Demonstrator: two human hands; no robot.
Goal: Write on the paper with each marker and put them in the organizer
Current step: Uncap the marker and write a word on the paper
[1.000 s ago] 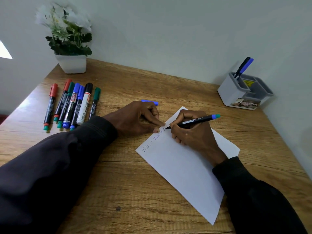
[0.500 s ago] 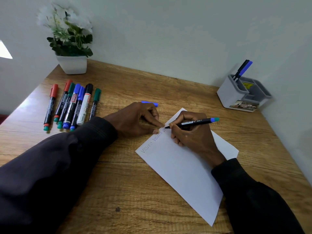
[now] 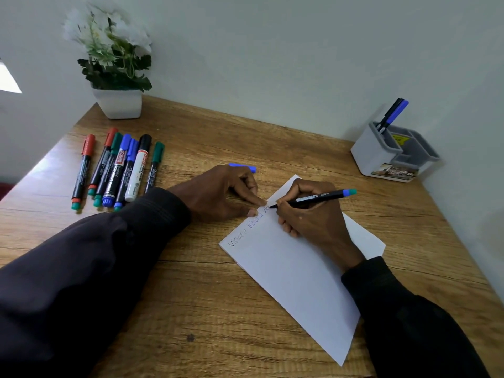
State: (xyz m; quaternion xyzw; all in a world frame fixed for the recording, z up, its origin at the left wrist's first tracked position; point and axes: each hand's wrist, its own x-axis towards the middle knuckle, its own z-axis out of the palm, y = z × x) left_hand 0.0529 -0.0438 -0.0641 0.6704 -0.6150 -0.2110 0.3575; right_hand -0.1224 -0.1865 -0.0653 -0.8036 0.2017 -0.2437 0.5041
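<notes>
My right hand (image 3: 313, 222) grips a black marker with a blue end (image 3: 316, 198), its tip touching the white paper (image 3: 294, 274) near the sheet's upper left edge. Faint written words run along that edge. My left hand (image 3: 221, 195) presses the paper's edge with its forefinger and thumb, just left of the tip. A blue cap (image 3: 244, 168) shows right behind the left hand; I cannot tell whether the hand touches it. Several capped markers (image 3: 117, 170) lie in a row at the far left. The grey organizer (image 3: 381, 154) stands at the far right with two markers (image 3: 392, 114) in it.
A white pot with a flowering plant (image 3: 117, 77) stands in the back left corner. The wooden table (image 3: 196, 301) meets walls at the back and on the right. A small dark spot (image 3: 190, 337) marks the wood near the front edge.
The marker tip has crept slightly along the paper's edge as more letters appear. My left hand has stayed where it was.
</notes>
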